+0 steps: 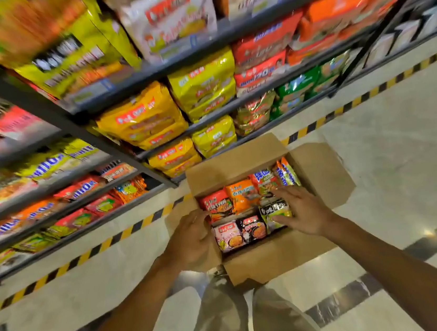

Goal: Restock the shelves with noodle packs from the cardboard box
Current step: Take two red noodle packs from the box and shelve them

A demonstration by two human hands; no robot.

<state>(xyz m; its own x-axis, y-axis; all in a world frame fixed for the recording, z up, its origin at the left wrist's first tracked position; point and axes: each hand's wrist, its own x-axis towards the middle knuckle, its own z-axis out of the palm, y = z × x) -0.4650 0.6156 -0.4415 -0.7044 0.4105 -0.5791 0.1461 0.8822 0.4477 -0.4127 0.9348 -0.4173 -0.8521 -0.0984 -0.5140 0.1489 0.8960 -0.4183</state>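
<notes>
Over the open cardboard box (275, 260) on the floor, I see my left hand (190, 240) gripping its left wall, while my right hand (300, 210) rests with spread fingers on the green noodle pack (274, 212). Beyond stand the stocked shelves (145, 72).

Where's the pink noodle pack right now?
In the head view, the pink noodle pack lies in the near-left corner of the open cardboard box, beside a black-and-red pack on its right, just right of the left hand.
</notes>
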